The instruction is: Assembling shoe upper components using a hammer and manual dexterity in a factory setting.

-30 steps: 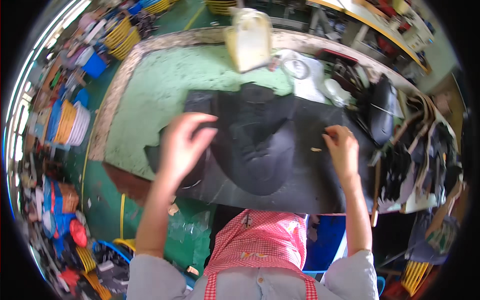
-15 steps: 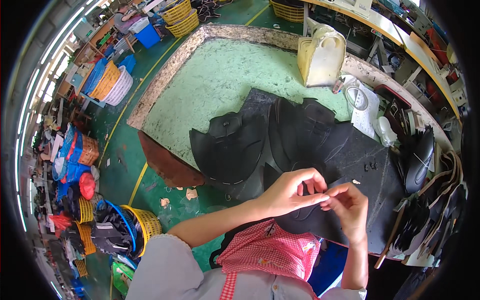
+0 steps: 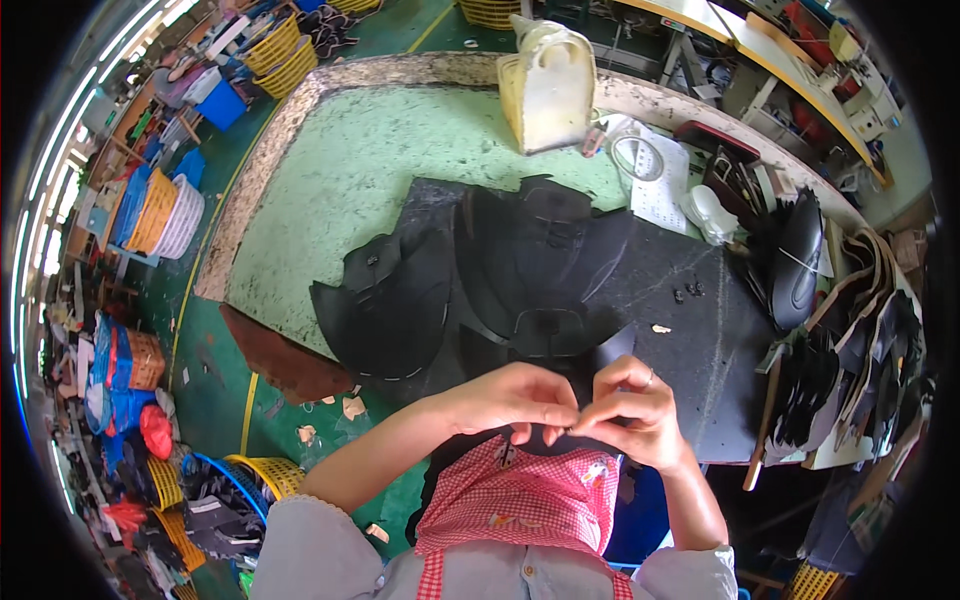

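My left hand (image 3: 512,402) and my right hand (image 3: 634,412) meet just in front of my checked apron, at the near edge of the table. Both have their fingertips pinched together, touching at one spot. Something tiny and dark may be between them, but it is too small to make out. Right below the hands lies black sheet material, partly hidden by them. Beyond them, black cut shoe-upper pieces (image 3: 385,305) lie overlapped, with a larger curved black piece (image 3: 540,240) beside them. Several small black bits (image 3: 688,292) rest on the dark board (image 3: 690,350) to the right.
A cream plastic container (image 3: 548,95) stands at the back of the green tabletop (image 3: 310,170). A tape roll (image 3: 636,158) lies on a white sheet at the back right. Bundled black pieces (image 3: 800,420) hang at the right edge. Yellow baskets (image 3: 268,475) stand on the floor at left.
The view has swung to the right, so the table appears further left. My joined hands have come down closer to the apron, still pinched together. The black pieces by the hands show more fully.
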`<state>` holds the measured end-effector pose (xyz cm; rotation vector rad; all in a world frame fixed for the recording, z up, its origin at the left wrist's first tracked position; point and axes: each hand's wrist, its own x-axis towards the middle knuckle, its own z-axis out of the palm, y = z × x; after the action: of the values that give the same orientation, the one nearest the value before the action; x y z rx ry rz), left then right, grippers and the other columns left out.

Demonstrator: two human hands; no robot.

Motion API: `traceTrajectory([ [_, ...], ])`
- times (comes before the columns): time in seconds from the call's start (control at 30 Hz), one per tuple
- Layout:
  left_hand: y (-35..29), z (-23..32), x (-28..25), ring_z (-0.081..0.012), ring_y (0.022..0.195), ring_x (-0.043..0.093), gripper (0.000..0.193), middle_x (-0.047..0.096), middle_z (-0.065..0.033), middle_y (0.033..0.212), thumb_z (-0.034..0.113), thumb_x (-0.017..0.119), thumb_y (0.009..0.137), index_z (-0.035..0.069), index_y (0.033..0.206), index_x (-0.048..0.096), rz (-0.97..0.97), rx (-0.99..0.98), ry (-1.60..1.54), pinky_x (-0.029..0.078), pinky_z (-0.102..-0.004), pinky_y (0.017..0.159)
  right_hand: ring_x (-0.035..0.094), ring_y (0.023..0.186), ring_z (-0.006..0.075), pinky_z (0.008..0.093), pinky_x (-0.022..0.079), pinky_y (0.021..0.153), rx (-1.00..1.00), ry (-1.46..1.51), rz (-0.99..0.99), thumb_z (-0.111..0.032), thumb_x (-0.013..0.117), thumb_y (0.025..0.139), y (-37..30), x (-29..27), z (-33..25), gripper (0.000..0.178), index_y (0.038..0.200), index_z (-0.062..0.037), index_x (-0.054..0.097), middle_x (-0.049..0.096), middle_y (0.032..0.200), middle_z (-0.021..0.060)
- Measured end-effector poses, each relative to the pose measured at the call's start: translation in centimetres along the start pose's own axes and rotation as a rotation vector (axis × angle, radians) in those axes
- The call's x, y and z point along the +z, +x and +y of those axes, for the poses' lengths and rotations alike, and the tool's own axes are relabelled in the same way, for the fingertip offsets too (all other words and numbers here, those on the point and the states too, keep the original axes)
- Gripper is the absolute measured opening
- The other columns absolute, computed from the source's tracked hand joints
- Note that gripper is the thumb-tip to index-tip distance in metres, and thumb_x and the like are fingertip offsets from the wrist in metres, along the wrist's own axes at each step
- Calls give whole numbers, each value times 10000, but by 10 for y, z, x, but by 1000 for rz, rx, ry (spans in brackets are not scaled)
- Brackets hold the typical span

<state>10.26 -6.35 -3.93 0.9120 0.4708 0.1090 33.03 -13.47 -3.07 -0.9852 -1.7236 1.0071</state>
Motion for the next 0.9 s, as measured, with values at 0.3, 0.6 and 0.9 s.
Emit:
traceTrajectory([
  [0.3,-1,-7,0,-75,774,623,216,670,-30,893,218,714,959,25,1054,691,193,40,-97,466,-200,531,579,831,115,262,495,667,51,56,253,-39,864,756,-5,22,7,194,922,-110,792,569,969,9],
  [0.6,17,21,-12,-279,917,623,540,634,-113,977,156,872,712,66,1178,616,879,586,1499,507,-402,799,715,926,121,256,586,812,396,465,384,-2,700,933,-7,42,19,124,1057,-1,709,747,1025,57],
  [0.9,13,21,-5,-67,760,654,181,731,-67,931,131,716,954,-4,1067,674,663,367,772,495,-227,628,702,1003,145,275,561,926,379,583,383,17,710,922,-11,37,24,164,1085,34,714,740,1062,95],
])
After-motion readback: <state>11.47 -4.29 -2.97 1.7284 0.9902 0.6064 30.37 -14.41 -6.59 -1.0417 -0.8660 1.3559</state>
